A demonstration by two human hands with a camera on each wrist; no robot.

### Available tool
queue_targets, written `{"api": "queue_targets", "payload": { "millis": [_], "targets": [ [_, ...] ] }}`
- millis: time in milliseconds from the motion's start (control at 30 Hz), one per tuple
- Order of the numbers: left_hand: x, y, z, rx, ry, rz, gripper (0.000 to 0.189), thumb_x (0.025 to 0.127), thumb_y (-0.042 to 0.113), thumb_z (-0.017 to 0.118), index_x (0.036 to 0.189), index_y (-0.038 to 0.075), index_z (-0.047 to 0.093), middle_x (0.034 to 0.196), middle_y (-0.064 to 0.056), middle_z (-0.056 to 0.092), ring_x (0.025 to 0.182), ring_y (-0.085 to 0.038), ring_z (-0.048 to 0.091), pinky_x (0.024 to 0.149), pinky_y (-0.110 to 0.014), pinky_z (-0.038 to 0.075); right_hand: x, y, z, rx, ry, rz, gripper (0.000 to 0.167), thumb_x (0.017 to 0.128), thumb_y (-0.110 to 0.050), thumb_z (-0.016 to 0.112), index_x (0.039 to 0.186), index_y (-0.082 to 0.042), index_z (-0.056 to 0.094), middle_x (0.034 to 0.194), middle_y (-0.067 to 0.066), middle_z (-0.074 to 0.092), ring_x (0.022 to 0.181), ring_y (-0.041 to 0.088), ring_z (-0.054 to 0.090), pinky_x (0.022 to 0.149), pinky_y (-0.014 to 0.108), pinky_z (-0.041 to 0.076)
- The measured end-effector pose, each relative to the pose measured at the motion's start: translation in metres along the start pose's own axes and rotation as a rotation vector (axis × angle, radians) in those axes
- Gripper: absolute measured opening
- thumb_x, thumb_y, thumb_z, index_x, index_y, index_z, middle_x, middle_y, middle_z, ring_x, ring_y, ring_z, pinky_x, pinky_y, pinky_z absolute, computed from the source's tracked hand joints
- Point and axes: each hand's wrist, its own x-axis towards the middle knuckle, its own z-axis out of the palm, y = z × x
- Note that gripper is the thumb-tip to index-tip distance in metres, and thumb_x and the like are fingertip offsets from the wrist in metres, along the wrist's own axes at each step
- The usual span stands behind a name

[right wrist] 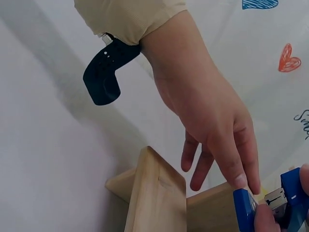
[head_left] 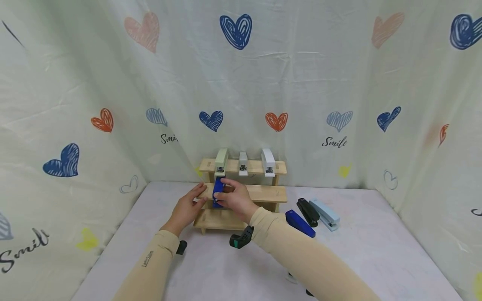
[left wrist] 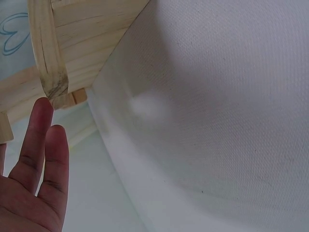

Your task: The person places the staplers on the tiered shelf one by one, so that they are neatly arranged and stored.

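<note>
In the head view a blue stapler (head_left: 216, 191) stands on end-on at the left of the middle tier of a wooden rack (head_left: 263, 193). My right hand (head_left: 238, 200) grips it between thumb and fingers; in the right wrist view, the stapler (right wrist: 245, 210) shows partly at the lower right, cut off by the frame edge. My left hand (head_left: 187, 211) is at the tier's left end, its fingers extended. From the right wrist view, its thumb and forefinger tips meet the stapler's near end. Two straight left fingers (left wrist: 54, 164) show beneath the rack in the left wrist view.
The top tier holds a pale green stapler (head_left: 221, 161), a grey stapler (head_left: 243, 163) and a white stapler (head_left: 268, 161). Right of the rack lie another blue stapler (head_left: 299, 223), a black stapler (head_left: 308, 212) and a light blue stapler (head_left: 325, 214). My right forearm partly hides small items.
</note>
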Motion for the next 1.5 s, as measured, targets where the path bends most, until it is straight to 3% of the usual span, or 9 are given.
{"api": "queue_targets", "payload": {
  "millis": [733, 900, 1067, 1267, 1500],
  "targets": [
    [0.0, -0.002, 0.0, 0.008, 0.01, 0.005, 0.049, 0.102, 0.021, 0.06, 0.148, 0.006, 0.049, 0.157, -0.008, 0.038, 0.119, -0.032, 0.059, 0.092, -0.046, 0.051, -0.002, -0.001, 0.0, -0.025, -0.001, -0.026, 0.059, 0.091, 0.006, 0.068, 0.146, 0.001, 0.046, 0.131, 0.028, 0.055, 0.11, 0.033, 0.063, 0.09, 0.046, 0.054],
    [0.0, -0.001, 0.0, 0.007, 0.008, -0.001, 0.049, 0.102, 0.021, 0.06, 0.148, 0.007, 0.049, 0.157, -0.008, 0.037, 0.12, -0.032, 0.058, 0.093, -0.046, 0.051, -0.008, -0.003, -0.008, -0.076, -0.03, -0.027, 0.062, 0.091, 0.002, 0.07, 0.148, 0.0, 0.044, 0.136, 0.029, 0.05, 0.112, 0.034, 0.062, 0.088, 0.045, 0.055],
    [0.0, 0.001, 0.0, 0.014, 0.007, -0.004, 0.049, 0.102, 0.02, 0.06, 0.148, 0.006, 0.048, 0.157, -0.008, 0.037, 0.116, -0.032, 0.06, 0.092, -0.046, 0.052, -0.019, -0.01, -0.034, -0.159, -0.105, -0.034, 0.063, 0.091, 0.0, 0.07, 0.148, -0.002, 0.045, 0.139, 0.031, 0.045, 0.112, 0.034, 0.061, 0.091, 0.048, 0.054],
    [0.001, 0.0, 0.001, 0.022, 0.011, 0.007, 0.049, 0.102, 0.019, 0.06, 0.148, 0.005, 0.048, 0.157, -0.009, 0.037, 0.116, -0.032, 0.06, 0.092, -0.045, 0.052, -0.037, -0.029, -0.088, -0.305, -0.175, -0.038, 0.061, 0.093, -0.005, 0.068, 0.149, -0.006, 0.044, 0.139, 0.028, 0.046, 0.113, 0.035, 0.061, 0.09, 0.046, 0.054],
    [0.0, -0.001, 0.001, 0.029, 0.004, -0.007, 0.05, 0.103, 0.022, 0.059, 0.149, 0.007, 0.047, 0.159, -0.005, 0.035, 0.119, -0.032, 0.058, 0.093, -0.045, 0.051, -0.061, -0.039, -0.161, -0.449, -0.123, -0.033, 0.06, 0.096, -0.008, 0.066, 0.15, -0.005, 0.042, 0.138, 0.028, 0.048, 0.118, 0.042, 0.058, 0.09, 0.045, 0.055]
  ]
}}
